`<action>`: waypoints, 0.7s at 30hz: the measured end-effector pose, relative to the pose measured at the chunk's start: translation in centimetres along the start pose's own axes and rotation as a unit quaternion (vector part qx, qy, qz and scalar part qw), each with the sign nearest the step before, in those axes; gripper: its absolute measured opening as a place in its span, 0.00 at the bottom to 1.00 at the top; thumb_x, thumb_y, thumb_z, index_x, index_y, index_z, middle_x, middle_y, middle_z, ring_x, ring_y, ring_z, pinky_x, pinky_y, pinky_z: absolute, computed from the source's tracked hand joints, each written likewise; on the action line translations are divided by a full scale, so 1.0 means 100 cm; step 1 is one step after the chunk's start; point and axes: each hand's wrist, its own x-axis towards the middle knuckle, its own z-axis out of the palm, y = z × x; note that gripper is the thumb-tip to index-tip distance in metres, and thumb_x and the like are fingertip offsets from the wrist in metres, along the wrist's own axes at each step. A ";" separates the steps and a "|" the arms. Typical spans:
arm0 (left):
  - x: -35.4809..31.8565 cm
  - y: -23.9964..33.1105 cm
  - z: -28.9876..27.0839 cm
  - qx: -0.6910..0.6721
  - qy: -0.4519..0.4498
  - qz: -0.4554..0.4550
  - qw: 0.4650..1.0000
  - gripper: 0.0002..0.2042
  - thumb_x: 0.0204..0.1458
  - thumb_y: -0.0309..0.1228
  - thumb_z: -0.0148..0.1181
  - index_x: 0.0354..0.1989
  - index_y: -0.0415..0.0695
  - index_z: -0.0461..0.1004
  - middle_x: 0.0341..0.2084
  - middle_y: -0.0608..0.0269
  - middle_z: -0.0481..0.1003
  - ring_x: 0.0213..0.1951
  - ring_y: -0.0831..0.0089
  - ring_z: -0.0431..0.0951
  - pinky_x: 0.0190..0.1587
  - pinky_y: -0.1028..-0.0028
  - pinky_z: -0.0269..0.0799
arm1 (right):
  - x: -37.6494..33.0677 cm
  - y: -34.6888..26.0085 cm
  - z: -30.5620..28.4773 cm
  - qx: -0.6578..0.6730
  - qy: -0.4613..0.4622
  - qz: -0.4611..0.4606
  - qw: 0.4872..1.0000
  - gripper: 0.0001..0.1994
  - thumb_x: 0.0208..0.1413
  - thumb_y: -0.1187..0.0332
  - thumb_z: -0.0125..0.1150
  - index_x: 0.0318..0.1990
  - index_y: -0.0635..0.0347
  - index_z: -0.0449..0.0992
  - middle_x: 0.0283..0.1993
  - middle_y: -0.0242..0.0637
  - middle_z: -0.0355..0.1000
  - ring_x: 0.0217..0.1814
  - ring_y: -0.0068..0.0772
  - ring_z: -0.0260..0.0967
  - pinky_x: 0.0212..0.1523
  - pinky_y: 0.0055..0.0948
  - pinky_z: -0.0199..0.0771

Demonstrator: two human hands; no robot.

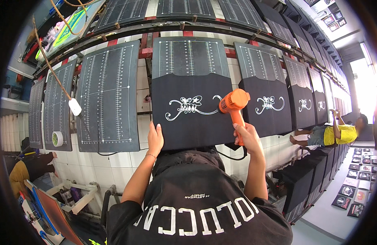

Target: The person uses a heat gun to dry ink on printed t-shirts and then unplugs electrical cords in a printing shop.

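Note:
My right hand (249, 138) is wrapped round the handle of an orange heat gun (236, 101). Its nozzle points left, over the right end of a white line print (188, 107) on a black fabric piece (192, 132), and hides part of that print. The fabric lies over the lower part of a dark board (190, 55) marked with white ruler lines. At the board's left edge rests my left hand (155, 139), fingers stretched out along the side, holding nothing. A black cord (233, 158) hangs below the heat gun.
To the right, more boards carry similarly printed black pieces (266, 116). Bare marked boards (108, 98) stand on the left, one bearing a tape roll (57, 139). A white object (75, 107) hangs on a cord. A person in yellow (339, 132) works farther right.

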 end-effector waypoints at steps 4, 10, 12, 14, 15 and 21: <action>-0.001 0.004 -0.002 0.001 0.000 -0.018 1.000 0.23 0.69 0.39 0.42 0.65 0.36 0.59 0.50 0.32 0.74 0.52 0.36 0.74 0.54 0.51 0.70 | -0.006 -0.005 -0.002 0.005 -0.020 0.015 1.000 0.14 0.63 0.59 0.61 0.36 0.64 0.72 0.26 0.31 0.69 0.18 0.19 0.67 0.21 0.23 0.69; -0.007 0.012 -0.007 0.126 0.091 0.071 0.985 0.20 0.65 0.35 0.49 0.62 0.38 0.65 0.48 0.41 0.75 0.50 0.44 0.74 0.53 0.52 0.68 | -0.008 -0.001 -0.002 -0.010 -0.058 0.012 0.998 0.14 0.62 0.60 0.60 0.37 0.65 0.72 0.26 0.31 0.69 0.18 0.19 0.67 0.21 0.22 0.69; -0.009 0.018 -0.024 0.202 0.126 0.114 0.964 0.18 0.62 0.33 0.51 0.58 0.39 0.68 0.44 0.46 0.74 0.47 0.48 0.74 0.50 0.53 0.68 | -0.006 0.001 -0.003 -0.002 -0.076 0.013 0.997 0.15 0.62 0.60 0.60 0.37 0.65 0.72 0.26 0.31 0.69 0.18 0.19 0.67 0.21 0.22 0.69; -0.007 0.016 -0.039 0.251 0.176 0.149 0.940 0.13 0.59 0.31 0.54 0.49 0.39 0.73 0.38 0.52 0.73 0.42 0.52 0.72 0.46 0.55 0.66 | -0.008 -0.001 0.002 -0.034 -0.085 0.015 0.996 0.15 0.62 0.61 0.60 0.42 0.66 0.73 0.27 0.30 0.69 0.19 0.18 0.66 0.21 0.22 0.69; -0.006 0.009 -0.045 0.258 0.183 0.144 0.938 0.12 0.59 0.31 0.54 0.48 0.39 0.73 0.37 0.53 0.73 0.42 0.52 0.72 0.46 0.55 0.66 | -0.007 0.000 0.001 -0.032 -0.101 0.021 0.994 0.16 0.62 0.61 0.59 0.47 0.67 0.73 0.27 0.30 0.69 0.19 0.18 0.66 0.22 0.22 0.70; -0.010 -0.030 -0.061 0.278 0.203 0.132 0.930 0.06 0.59 0.31 0.55 0.35 0.42 0.73 0.32 0.57 0.73 0.38 0.55 0.72 0.43 0.58 0.67 | -0.004 -0.010 0.013 -0.061 -0.125 0.019 0.990 0.18 0.62 0.62 0.59 0.51 0.69 0.73 0.27 0.30 0.69 0.19 0.18 0.66 0.23 0.22 0.69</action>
